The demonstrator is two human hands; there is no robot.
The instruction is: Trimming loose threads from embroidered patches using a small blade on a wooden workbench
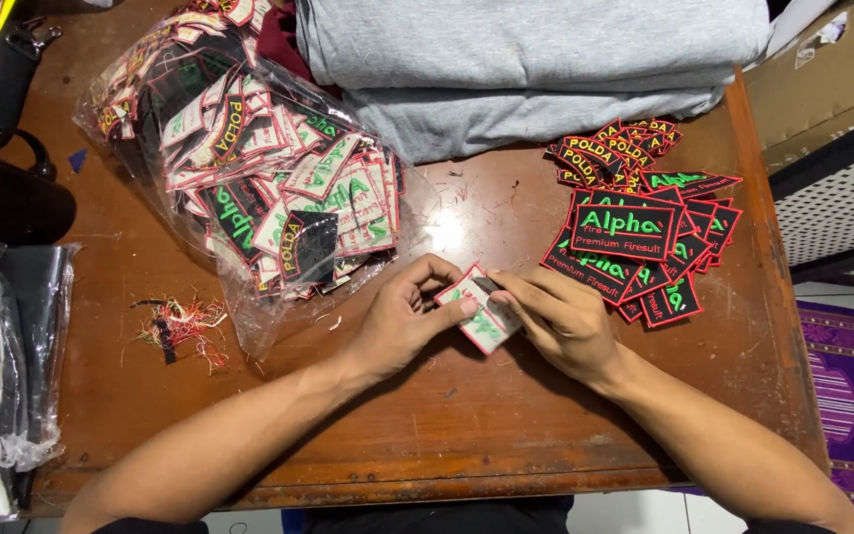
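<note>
Wooden table point(447, 415), mid-surface: both hands' point(402, 321) grip on patch point(481, 318).

Table point(467, 435): bag of patches point(249, 168) left, loose patches point(640, 232) right, folded cloth point(536, 69) behind, thread scraps point(182, 326) front-left.

Black, red-edged patches point(635, 232); seemingly white-backed patch point(481, 316)
</note>
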